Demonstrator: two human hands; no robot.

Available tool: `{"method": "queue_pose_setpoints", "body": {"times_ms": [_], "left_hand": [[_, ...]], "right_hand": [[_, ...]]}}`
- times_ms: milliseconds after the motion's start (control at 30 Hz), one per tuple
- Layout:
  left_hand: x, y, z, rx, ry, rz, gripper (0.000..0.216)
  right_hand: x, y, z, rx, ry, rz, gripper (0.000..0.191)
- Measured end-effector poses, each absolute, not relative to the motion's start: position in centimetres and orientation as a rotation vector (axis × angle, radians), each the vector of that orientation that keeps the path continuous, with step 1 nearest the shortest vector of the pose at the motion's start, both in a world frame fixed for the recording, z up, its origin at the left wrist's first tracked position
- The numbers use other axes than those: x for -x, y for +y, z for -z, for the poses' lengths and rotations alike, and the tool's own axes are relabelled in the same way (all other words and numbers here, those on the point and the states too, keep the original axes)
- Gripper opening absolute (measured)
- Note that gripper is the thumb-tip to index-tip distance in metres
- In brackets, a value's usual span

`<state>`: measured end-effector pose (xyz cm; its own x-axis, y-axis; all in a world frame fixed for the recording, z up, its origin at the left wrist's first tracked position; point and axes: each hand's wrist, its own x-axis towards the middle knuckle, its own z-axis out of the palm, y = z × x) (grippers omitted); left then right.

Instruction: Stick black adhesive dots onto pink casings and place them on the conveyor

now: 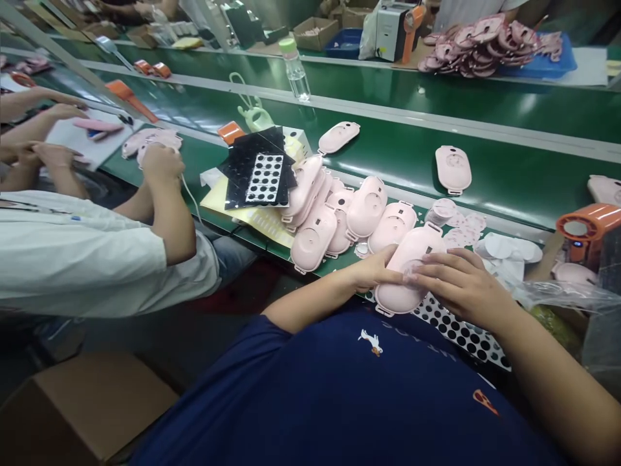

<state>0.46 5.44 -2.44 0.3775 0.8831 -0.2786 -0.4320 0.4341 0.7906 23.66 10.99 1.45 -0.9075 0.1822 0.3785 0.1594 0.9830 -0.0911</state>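
Pink shell (410, 254) in both hands, at the near edge of the green bench (334, 265).
The left hand (374, 270) grips its side; the right hand (463, 285) lays loosely bent fingers over the round recess, though whether they pinch anything I cannot tell. Good handling here probably means a steady left grip and light, even fingertip pressure, without scuffing the smooth face. The dotted sheet (453, 331) lies under the right hand; beyond are the clustered shells (314, 241), then a lone shell (453, 169) farther off.
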Motion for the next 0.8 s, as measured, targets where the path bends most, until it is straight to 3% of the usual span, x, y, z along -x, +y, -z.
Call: {"method": "queue_pose_setpoints", "body": {"times_ms": [133, 300, 400, 500, 600, 800], "left_hand": [[-1.6, 5.4, 2.8, -0.632, 0.778, -1.006, 0.08], [-1.7, 5.6, 3.0, -0.564, 0.84, -1.058, 0.065], [-0.6, 5.9, 3.6, -0.558, 0.931, -1.188, 0.066], [0.6, 6.6, 4.1, -0.596, 1.002, -1.334, 0.073], [0.9, 7.2, 4.4, -0.623, 1.02, -1.39, 0.075], [-1.5, 6.9, 5.8, -0.634, 0.971, -1.339, 0.074]], "right_hand": [[-22.6, 10.4, -1.7, 0.344, -2.725, 0.114, 0.03], [-23.6, 9.9, -0.8, 0.533, -2.431, 0.011, 0.019], [-25.9, 8.9, -0.1, 0.915, -2.313, 0.002, 0.015], [-27.5, 7.1, 0.2, 1.394, -2.476, 0.024, 0.027], [-26.9, 5.8, 0.6, 1.569, -2.614, -0.086, 0.037], [-24.3, 7.2, 2.8, 1.698, -2.837, -0.417, 0.025]]}}
